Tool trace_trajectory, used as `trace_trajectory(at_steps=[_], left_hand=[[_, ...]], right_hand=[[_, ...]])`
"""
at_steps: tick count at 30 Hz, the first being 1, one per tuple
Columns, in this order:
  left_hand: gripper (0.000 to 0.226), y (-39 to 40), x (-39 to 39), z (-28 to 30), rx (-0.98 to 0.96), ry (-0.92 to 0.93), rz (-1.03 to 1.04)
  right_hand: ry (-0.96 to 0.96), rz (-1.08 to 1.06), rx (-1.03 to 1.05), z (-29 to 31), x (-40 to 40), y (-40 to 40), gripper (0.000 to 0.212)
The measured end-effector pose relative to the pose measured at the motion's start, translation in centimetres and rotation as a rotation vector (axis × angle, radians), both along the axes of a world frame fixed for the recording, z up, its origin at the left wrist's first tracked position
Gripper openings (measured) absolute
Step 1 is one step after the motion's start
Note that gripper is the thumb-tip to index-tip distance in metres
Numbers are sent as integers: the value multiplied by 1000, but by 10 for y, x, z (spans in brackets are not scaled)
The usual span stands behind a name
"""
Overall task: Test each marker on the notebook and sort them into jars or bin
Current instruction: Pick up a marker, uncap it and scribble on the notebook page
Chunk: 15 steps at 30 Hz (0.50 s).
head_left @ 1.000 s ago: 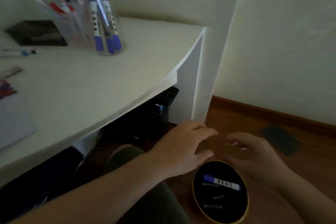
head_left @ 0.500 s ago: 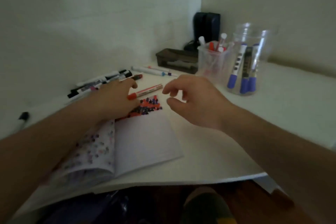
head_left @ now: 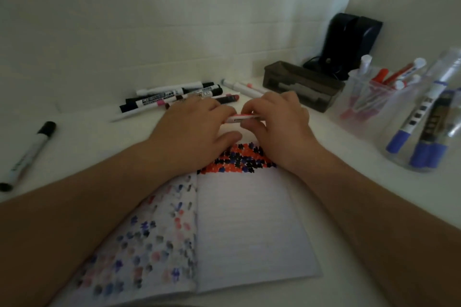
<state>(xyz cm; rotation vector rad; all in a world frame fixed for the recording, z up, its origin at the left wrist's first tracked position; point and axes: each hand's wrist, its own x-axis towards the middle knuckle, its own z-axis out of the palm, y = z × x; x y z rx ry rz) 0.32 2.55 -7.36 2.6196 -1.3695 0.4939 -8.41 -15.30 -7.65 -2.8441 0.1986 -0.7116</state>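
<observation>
An open notebook (head_left: 249, 232) lies on the white desk, with red, black and blue test marks along the top of its right page. Just beyond its top edge, my left hand (head_left: 194, 132) and my right hand (head_left: 277, 122) both grip a white marker with red on it (head_left: 240, 117), held level between them. Most of that marker is hidden by my fingers. Several markers (head_left: 172, 97) lie in a loose pile behind my left hand. At the right stand a clear jar with red markers (head_left: 366, 99) and a clear jar with blue markers (head_left: 429, 127).
A single black-capped marker (head_left: 27, 154) lies far left on the desk. A dark brown box (head_left: 301, 85) and a black device (head_left: 349, 45) sit against the back wall. The desk's front edge is near my forearms.
The view swung from the floor bin by the desk up to the desktop. My hands came together over the notebook's top edge and took hold of the red marker that lay there.
</observation>
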Motion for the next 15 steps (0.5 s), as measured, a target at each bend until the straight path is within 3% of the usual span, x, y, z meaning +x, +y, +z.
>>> trace_trajectory(at_steps=[2, 4, 7, 10, 13, 15], left_hand=[[54, 1, 0, -1, -68, -83, -76], [46, 4, -2, 0, -157, -90, -168], [30, 8, -9, 2, -212, 104, -284], [25, 12, -14, 5, -157, 265, -312], [25, 15, -15, 7, -218, 312, -341], [29, 16, -14, 8, -228, 321, -336]], right_hand=[[-147, 72, 55, 3, -6, 5, 18], [-218, 158, 311, 9, -14, 10, 12], [-202, 292, 734, 15, -29, 13, 16], [-173, 407, 926, 13, -36, 15, 19], [-176, 485, 1174, 9, -34, 17, 18], [-171, 488, 1165, 10, -35, 17, 15]])
